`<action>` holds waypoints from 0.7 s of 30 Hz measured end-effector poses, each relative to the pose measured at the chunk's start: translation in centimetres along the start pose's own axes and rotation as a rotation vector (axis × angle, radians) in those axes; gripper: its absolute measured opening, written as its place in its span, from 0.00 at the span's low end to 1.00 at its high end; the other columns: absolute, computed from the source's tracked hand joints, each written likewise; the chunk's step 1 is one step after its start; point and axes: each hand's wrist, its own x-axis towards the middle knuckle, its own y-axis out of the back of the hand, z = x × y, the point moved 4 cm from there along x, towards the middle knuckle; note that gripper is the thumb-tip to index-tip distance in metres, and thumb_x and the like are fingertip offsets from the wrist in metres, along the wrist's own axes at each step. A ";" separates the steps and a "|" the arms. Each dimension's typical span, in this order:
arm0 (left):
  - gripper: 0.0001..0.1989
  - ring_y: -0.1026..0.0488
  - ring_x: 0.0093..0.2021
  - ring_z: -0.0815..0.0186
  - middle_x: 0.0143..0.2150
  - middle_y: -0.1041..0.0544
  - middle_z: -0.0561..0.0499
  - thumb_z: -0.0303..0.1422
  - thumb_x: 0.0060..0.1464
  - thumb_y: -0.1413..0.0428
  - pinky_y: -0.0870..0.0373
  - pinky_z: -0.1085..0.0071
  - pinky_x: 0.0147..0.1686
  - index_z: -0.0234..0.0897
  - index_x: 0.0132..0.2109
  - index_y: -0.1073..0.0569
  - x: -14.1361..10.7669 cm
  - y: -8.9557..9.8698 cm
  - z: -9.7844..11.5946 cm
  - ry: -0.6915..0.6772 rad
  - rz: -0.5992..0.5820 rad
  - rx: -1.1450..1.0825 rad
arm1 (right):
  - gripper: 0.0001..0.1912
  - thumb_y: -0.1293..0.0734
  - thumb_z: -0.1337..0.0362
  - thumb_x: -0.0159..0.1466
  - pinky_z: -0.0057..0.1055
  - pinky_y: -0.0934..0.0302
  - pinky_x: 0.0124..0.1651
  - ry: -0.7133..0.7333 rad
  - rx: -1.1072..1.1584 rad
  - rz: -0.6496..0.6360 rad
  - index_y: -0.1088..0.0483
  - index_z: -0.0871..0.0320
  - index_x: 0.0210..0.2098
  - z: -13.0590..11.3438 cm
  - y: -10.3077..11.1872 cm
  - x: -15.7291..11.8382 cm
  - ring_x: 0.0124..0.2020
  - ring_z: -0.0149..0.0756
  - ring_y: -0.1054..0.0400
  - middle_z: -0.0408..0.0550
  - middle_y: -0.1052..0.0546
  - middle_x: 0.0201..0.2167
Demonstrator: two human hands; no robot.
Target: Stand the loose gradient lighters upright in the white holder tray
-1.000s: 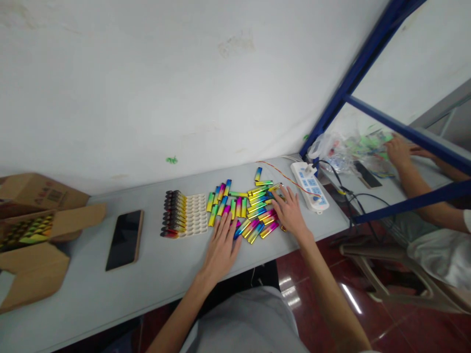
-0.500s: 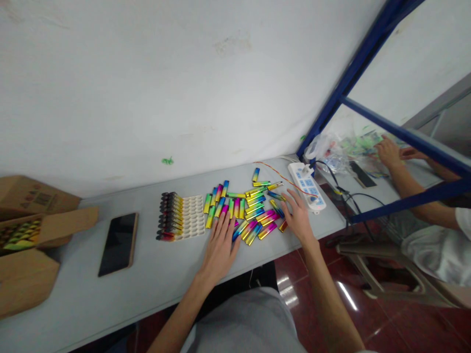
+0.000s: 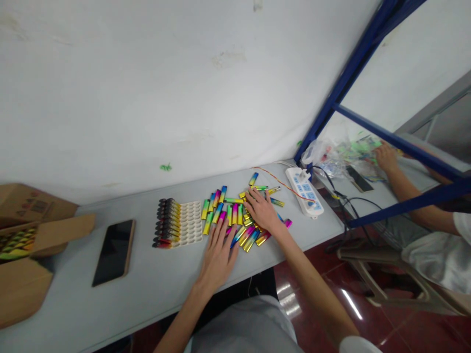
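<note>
Shiny tubes (image 3: 234,214), loose in a heap
My left hand (image 3: 218,255) and right hand (image 3: 263,211) are apart over the tubes, fingers spread, neither closed on one. The tubes lie on the table (image 3: 158,289) between the tray (image 3: 191,223) and the power strip (image 3: 304,192). From here, I think a hard pull could slide some off the near edge; they look slippery.

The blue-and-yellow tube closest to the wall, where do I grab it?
Try pinching the blue-and-yellow tube by its long sides near the blue end, from above, on the side by the wall. It's narrow, lying down, with that end pointing away from the other tubes, so it looks free.
</note>
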 end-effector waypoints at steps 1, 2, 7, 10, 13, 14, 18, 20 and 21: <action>0.30 0.58 0.79 0.50 0.79 0.52 0.43 0.36 0.71 0.53 0.49 0.41 0.74 0.42 0.76 0.46 0.0 0.0 0.0 -0.002 0.001 -0.001 | 0.26 0.48 0.55 0.79 0.65 0.65 0.75 0.006 0.010 -0.003 0.39 0.58 0.70 -0.5 -0.1 0.3 0.76 0.49 0.51 0.58 0.41 0.74; 0.30 0.58 0.79 0.50 0.79 0.51 0.43 0.36 0.71 0.53 0.49 0.41 0.73 0.42 0.76 0.46 0.0 0.0 0.0 -0.004 0.001 -0.001 | 0.26 0.48 0.55 0.79 0.66 0.64 0.75 0.011 0.026 -0.002 0.38 0.58 0.70 -1.0 -0.1 0.6 0.76 0.49 0.50 0.58 0.40 0.74; 0.30 0.58 0.79 0.50 0.79 0.51 0.43 0.37 0.71 0.51 0.47 0.42 0.73 0.43 0.75 0.44 0.0 0.1 -0.1 -0.003 0.006 0.008 | 0.24 0.47 0.56 0.78 0.65 0.62 0.75 -0.026 0.143 0.105 0.35 0.57 0.68 -0.8 1.0 0.2 0.75 0.49 0.49 0.57 0.39 0.73; 0.30 0.58 0.79 0.50 0.79 0.50 0.42 0.37 0.71 0.51 0.48 0.42 0.74 0.42 0.75 0.44 0.0 0.2 -0.1 0.000 0.008 -0.002 | 0.23 0.47 0.56 0.78 0.63 0.57 0.75 -0.114 0.220 0.225 0.31 0.54 0.64 1.8 2.1 -2.1 0.71 0.47 0.41 0.56 0.32 0.69; 0.30 0.55 0.79 0.51 0.79 0.50 0.42 0.38 0.71 0.51 0.49 0.43 0.74 0.42 0.75 0.45 0.0 0.2 -0.2 0.011 0.003 -0.033 | 0.21 0.45 0.56 0.77 0.53 0.44 0.72 -0.198 0.257 0.356 0.27 0.55 0.59 5.3 3.0 -5.0 0.66 0.46 0.34 0.57 0.27 0.64; 0.30 0.55 0.79 0.51 0.79 0.50 0.42 0.38 0.71 0.51 0.49 0.43 0.74 0.42 0.76 0.45 0.0 0.2 -0.2 0.017 0.000 -0.043 | 0.21 0.44 0.56 0.76 0.50 0.40 0.69 -0.218 0.250 0.381 0.26 0.56 0.57 6.3 3.3 -5.8 0.64 0.46 0.32 0.58 0.26 0.62; 0.31 0.56 0.79 0.50 0.79 0.50 0.42 0.38 0.71 0.51 0.49 0.43 0.74 0.42 0.76 0.46 0.0 0.1 -0.4 0.033 0.000 -0.071 | 0.19 0.43 0.61 0.74 0.51 0.37 0.67 -0.229 0.174 0.419 0.24 0.59 0.55 9.5 4.2 -6.3 0.60 0.49 0.29 0.60 0.22 0.56; 0.30 0.56 0.79 0.51 0.79 0.50 0.41 0.37 0.71 0.51 0.49 0.43 0.74 0.42 0.76 0.46 -0.1 0.1 -0.5 0.038 0.011 -0.091 | 0.19 0.42 0.66 0.73 0.49 0.37 0.67 -0.181 0.124 0.351 0.24 0.60 0.56 10.2 4.4 -4.9 0.61 0.48 0.29 0.59 0.22 0.56; 0.30 0.55 0.79 0.51 0.79 0.50 0.41 0.37 0.71 0.51 0.49 0.43 0.74 0.41 0.75 0.46 -0.2 0.2 -0.5 0.041 0.020 -0.105 | 0.20 0.42 0.69 0.72 0.48 0.37 0.67 -0.155 0.094 0.296 0.25 0.61 0.57 10.3 4.4 -4.0 0.61 0.47 0.29 0.59 0.22 0.57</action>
